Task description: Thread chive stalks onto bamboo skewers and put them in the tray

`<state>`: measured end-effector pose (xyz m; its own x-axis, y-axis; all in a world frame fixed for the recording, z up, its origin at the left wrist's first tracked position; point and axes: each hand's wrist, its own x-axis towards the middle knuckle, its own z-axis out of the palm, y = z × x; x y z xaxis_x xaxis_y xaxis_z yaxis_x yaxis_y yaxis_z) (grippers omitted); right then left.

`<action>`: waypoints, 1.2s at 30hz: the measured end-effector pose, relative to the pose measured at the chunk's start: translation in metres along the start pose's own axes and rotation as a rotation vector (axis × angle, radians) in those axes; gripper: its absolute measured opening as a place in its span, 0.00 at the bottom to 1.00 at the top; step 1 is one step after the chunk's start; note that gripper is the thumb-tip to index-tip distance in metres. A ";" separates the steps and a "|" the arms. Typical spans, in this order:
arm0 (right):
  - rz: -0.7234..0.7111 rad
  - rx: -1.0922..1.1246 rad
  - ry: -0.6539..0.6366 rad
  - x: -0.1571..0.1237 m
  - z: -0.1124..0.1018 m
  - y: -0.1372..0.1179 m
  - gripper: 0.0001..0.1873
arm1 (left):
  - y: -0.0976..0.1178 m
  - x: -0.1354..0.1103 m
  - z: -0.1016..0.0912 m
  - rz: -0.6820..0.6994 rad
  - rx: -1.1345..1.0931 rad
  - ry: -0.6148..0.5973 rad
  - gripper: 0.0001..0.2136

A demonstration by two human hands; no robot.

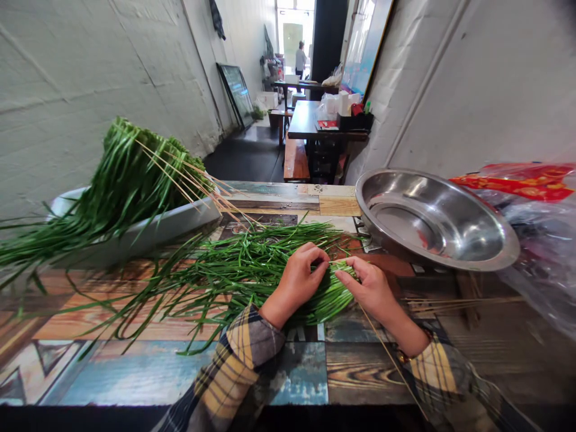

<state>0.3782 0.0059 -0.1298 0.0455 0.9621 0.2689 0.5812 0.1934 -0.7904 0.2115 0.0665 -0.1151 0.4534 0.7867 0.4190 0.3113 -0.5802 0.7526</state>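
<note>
A loose pile of long green garlic chives (252, 258) lies across the table in front of me, with the pale cut ends toward the right. My left hand (301, 276) is closed over the pile, thumb and forefinger pinched at the chive ends. Facing it, my right hand (371, 288) is closed around a thin bamboo skewer (387, 345) that slants down toward the table's front edge. Its fingertips also touch the pale chive ends. The skewer's tip is hidden between my hands.
At left, a white tray (171, 222) holds a thick bunch of skewered chives (139, 162), skewer ends sticking out. A steel basin (436, 219) stands at right, beside plastic bags (540, 240). Loose skewers (463, 303) lie below the basin. Farther off are tables (306, 120) and a person (300, 59).
</note>
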 end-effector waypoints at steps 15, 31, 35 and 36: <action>-0.012 0.019 0.004 0.000 0.001 -0.001 0.12 | 0.002 -0.002 0.003 -0.009 0.002 0.037 0.06; -0.019 0.024 0.005 -0.001 0.001 0.000 0.12 | 0.005 -0.001 0.000 0.027 -0.060 0.019 0.07; -0.020 0.029 0.002 -0.001 0.001 -0.001 0.12 | 0.004 -0.001 0.001 0.028 -0.065 0.023 0.07; -0.018 0.030 0.004 -0.001 0.001 0.000 0.12 | 0.004 -0.001 0.001 0.031 -0.067 0.023 0.07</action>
<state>0.3769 0.0054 -0.1303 0.0389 0.9577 0.2853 0.5574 0.2161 -0.8016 0.2134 0.0634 -0.1134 0.4426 0.7736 0.4534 0.2408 -0.5896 0.7710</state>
